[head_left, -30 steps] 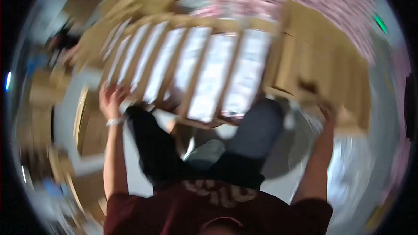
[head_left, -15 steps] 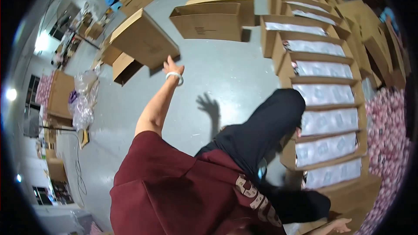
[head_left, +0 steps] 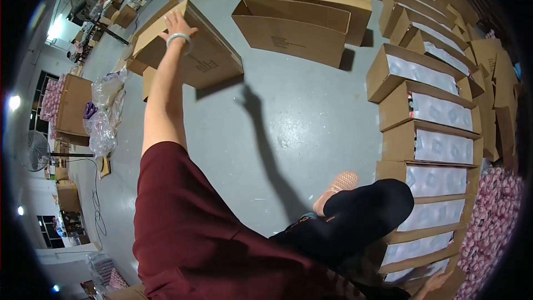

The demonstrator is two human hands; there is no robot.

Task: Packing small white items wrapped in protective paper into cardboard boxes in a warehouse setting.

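Observation:
My left arm stretches far out to the left. My left hand [head_left: 177, 24], with a pale bracelet on the wrist, lies flat with straight fingers on the top flap of an empty brown cardboard carton [head_left: 208, 61] lying tilted on the grey floor. My right hand [head_left: 436, 282] shows only at the bottom right edge, against the end of a row of filled cartons [head_left: 388, 144]; its grip is too small to read. My dark red shirt and a bent leg in black fill the lower middle, with a sandalled foot [head_left: 338, 183] on the floor.
A second empty open carton [head_left: 294, 28] stands at the top middle. Along the right runs a row of open cartons holding clear-wrapped white packs, with a heap of pink items [head_left: 494, 216] beyond. Crumpled plastic bags [head_left: 105, 111], more boxes and a floor fan [head_left: 33, 150] stand left.
My body has turned from the row of filled cartons toward the open floor. My left arm has reached further out, and the hand now rests on the empty carton.

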